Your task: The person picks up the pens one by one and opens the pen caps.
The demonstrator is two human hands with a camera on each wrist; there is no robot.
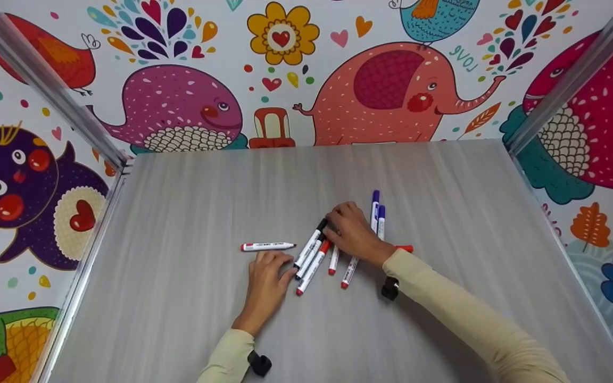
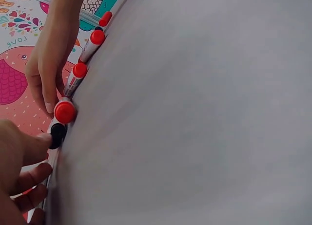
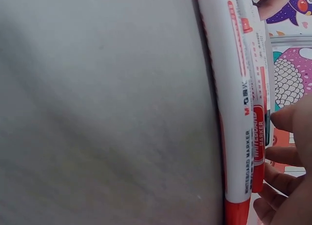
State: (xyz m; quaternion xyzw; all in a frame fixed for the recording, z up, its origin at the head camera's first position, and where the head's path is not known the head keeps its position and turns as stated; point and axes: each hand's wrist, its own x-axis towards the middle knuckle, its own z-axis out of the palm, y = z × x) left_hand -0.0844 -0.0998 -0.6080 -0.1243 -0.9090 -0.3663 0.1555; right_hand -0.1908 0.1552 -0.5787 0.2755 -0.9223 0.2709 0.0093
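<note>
Two black whiteboard markers (image 1: 307, 251) lie slanted side by side between the hands, with a red marker (image 1: 312, 274) along their right. The right hand (image 1: 354, 231) comes over from the right and pinches a black cap at their upper end with thumb and fingers. At the lower end, the thumb of the left hand (image 1: 266, 282) touches a black marker end (image 2: 58, 136); its other fingers are loosely bent. Just beyond the left fingertips lies an uncapped red marker (image 1: 268, 247), tip pointing right. Under the right hand, more red markers (image 1: 349, 273) are partly hidden.
Two blue markers (image 1: 374, 211) lie behind the right hand, and a red cap (image 1: 405, 248) shows beside its wrist. The grey table (image 1: 189, 202) has patterned walls at its back and sides, with metal posts (image 1: 546, 80) at the far corners.
</note>
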